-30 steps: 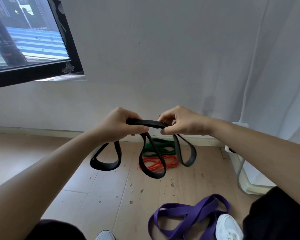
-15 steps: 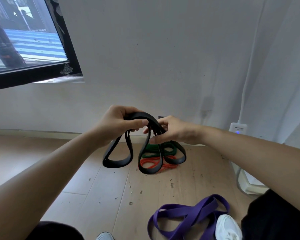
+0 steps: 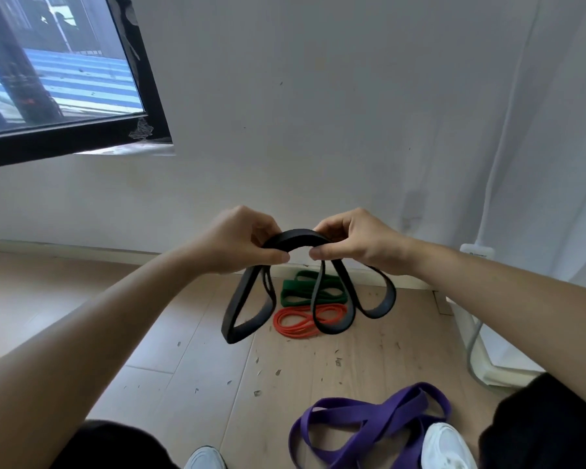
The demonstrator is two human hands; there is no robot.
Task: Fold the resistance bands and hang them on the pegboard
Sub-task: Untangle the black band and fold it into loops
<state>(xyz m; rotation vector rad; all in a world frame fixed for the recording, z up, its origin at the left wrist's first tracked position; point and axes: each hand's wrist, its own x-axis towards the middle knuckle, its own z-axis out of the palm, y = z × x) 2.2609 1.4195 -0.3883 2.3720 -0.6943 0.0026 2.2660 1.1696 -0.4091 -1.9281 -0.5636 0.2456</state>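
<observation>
A black resistance band (image 3: 296, 239) is gathered into several loops that hang down in mid-air over the floor. My left hand (image 3: 241, 240) pinches the bunched top at its left end and my right hand (image 3: 356, 242) pinches it at the right end, so the top arches between them. On the wooden floor by the wall lie a folded green band (image 3: 298, 294) and a coiled orange band (image 3: 295, 323). A loose purple band (image 3: 369, 424) lies near my feet. No pegboard is in view.
A white wall (image 3: 318, 113) rises just behind the bands, with a dark-framed window (image 3: 149, 96) at upper left. A white device with a cable (image 3: 474, 336) stands at the right wall. My white shoes (image 3: 449, 448) sit at the bottom edge. Small debris dots the floor.
My hands have shifted apart again along the bunched top of the black band, and the loops have swung and spread wider below them. The view has tilted slightly.
</observation>
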